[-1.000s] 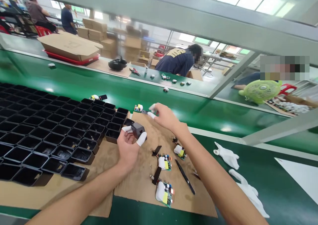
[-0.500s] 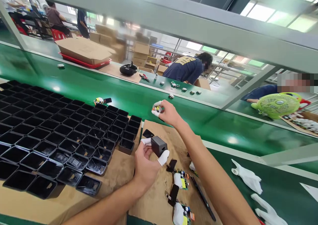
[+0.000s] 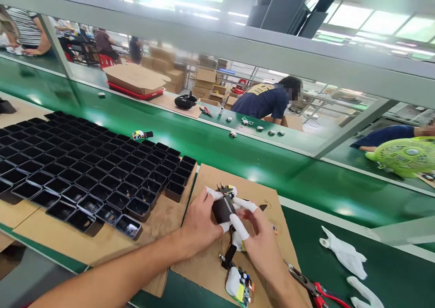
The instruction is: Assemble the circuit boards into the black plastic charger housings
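Note:
My left hand (image 3: pixel 203 213), with white finger cots, is closed around a small black plastic housing (image 3: pixel 222 209). At its far end, a circuit board (image 3: pixel 231 191) with white and yellow parts shows beside metal prongs. My right hand (image 3: pixel 260 235), also in finger cots, closes on this board and the housing's right side; its thumb touches the housing. How far the board sits inside is hidden. Below the hands, on the cardboard (image 3: pixel 200 260), lie a circuit board (image 3: pixel 239 287) with a white block and another (image 3: pixel 239 242) partly covered by my right hand.
Rows of open black housings (image 3: pixel 91 176) fill the left side. Red-handled pliers (image 3: pixel 317 290) and white gloves (image 3: pixel 345 253) lie at right. A green belt (image 3: pixel 190 140) runs behind, bearing a loose board (image 3: pixel 142 135). Beyond are a green fan (image 3: pixel 404 156) and several people.
My right hand has picked up the circuit board from the belt's near edge and brought it back to the housing in my left hand. The view has shifted, bringing pliers into sight.

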### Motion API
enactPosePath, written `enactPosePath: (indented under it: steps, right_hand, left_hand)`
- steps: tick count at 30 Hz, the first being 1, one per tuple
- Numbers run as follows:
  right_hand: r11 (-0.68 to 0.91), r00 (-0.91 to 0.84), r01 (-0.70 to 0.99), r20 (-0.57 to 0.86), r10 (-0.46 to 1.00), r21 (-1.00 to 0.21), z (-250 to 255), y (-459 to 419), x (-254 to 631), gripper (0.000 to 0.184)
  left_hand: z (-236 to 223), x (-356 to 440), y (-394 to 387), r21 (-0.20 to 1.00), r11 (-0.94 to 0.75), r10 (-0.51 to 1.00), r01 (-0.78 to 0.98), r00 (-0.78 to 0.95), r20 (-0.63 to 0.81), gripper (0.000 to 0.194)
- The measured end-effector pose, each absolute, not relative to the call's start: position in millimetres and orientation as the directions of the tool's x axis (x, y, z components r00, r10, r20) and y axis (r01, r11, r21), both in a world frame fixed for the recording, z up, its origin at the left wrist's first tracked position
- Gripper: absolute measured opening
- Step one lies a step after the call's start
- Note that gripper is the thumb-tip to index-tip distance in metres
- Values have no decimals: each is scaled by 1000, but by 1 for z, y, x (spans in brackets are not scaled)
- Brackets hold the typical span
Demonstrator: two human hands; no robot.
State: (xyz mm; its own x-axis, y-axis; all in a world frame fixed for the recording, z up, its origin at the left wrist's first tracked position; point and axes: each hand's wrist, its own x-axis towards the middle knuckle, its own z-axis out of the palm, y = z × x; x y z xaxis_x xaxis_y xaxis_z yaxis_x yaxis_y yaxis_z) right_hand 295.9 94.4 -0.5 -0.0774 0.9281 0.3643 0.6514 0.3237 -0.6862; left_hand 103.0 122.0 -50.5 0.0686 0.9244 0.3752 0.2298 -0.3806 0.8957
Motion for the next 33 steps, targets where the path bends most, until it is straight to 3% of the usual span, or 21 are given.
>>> enactPosePath:
  steps: [3,7,10,13,15,20,25,29,33]
  right_hand:
    - [333,-85,645,368,926,-687,-9,92,292,25]
    - [310,-83,684,352,932,-661,-17,96,296,25]
    - [304,-89,699,342,935,-648,-21,94,299,32]
    - [347,-168,658,319,933,-668,-24,93,300,49]
    - [361,-208,610,297,932,-705,-26,96,300,57]
    - [341,-112,488,330,937,-804,-27,109,296,34]
    - [338,44,487,409,912,-805,-19,94,285,26]
    - [429,81,498,533,842,-754,-12,74,275,24]
    - [547,44,508,653,756,-666,-10,67,274,39]
  left_hand:
    - [-56,99,121,807,-467,884,361,180,431,44]
    - [-53,90,121,677,-610,792,411,343,505,27]
    - [-50,84,122,608,-697,715,380,432,550,17]
    - [-49,82,123,588,-730,682,348,438,587,22]
    - [-49,83,123,595,-735,676,324,419,606,32]
    - [-45,86,117,644,-719,693,263,339,636,42]
    - [-42,89,105,747,-609,792,265,146,593,66]
    - [-40,94,99,894,-446,886,-38,122,447,67]
    - [-35,97,95,904,-365,903,-223,154,402,65]
